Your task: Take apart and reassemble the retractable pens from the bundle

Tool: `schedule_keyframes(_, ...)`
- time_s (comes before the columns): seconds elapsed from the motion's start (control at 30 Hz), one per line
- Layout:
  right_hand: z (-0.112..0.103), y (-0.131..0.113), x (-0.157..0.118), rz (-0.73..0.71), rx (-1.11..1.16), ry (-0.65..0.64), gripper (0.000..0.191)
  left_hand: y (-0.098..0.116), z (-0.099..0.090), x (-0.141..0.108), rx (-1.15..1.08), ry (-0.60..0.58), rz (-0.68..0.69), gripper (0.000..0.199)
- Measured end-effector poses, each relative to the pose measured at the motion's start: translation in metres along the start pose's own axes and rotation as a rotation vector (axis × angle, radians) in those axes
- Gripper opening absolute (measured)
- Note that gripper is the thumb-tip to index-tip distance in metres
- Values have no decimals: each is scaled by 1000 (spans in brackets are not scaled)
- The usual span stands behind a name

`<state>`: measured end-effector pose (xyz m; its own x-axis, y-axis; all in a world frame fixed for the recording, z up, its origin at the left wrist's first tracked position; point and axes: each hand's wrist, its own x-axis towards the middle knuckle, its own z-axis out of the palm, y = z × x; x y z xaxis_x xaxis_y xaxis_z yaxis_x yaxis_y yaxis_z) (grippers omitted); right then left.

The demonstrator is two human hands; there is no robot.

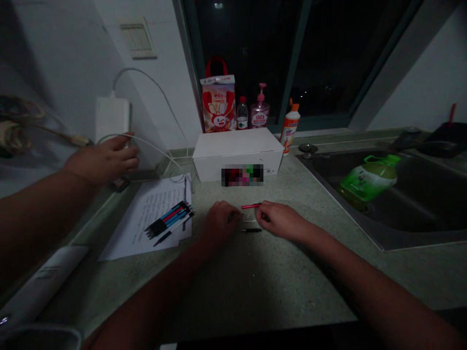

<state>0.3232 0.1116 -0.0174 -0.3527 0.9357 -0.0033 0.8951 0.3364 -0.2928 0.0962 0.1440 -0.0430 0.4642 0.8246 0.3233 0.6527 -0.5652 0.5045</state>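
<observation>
Both hands sit low on the surface, close together with their fingers curled inward, the left hand and the right hand almost meeting. They look loosely closed, but whether either one grips something small cannot be told. Between and just ahead of the fingertips lies a red pen piece, with a black pen piece nearer the person and a thin pale sliver between the two, too small to identify. Left of the left hand, sheets of printed paper carry a bundle of black and blue pens. Ahead of the hands stands a white box, with a bottle of orange-capped cleaner just beyond its right end. To the right of the right hand, a green bottle lies in a steel sink. Far left, another person's hand is near a white cable.
</observation>
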Motion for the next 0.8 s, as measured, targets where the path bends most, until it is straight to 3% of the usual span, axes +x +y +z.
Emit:
schedule_keyframes(0.17,-2,0,-1,3,-55,-8,10,2,-2,8,112,-117,-65,8)
schedule_keyframes(0.57,4,-1,2,-3,-24,-20,8,14,-4,2,140,-206,-67,9)
schedule_keyframes(0.8,5,-3,3,-56,33,31,9,19,3,-1,108,-119,-42,7)
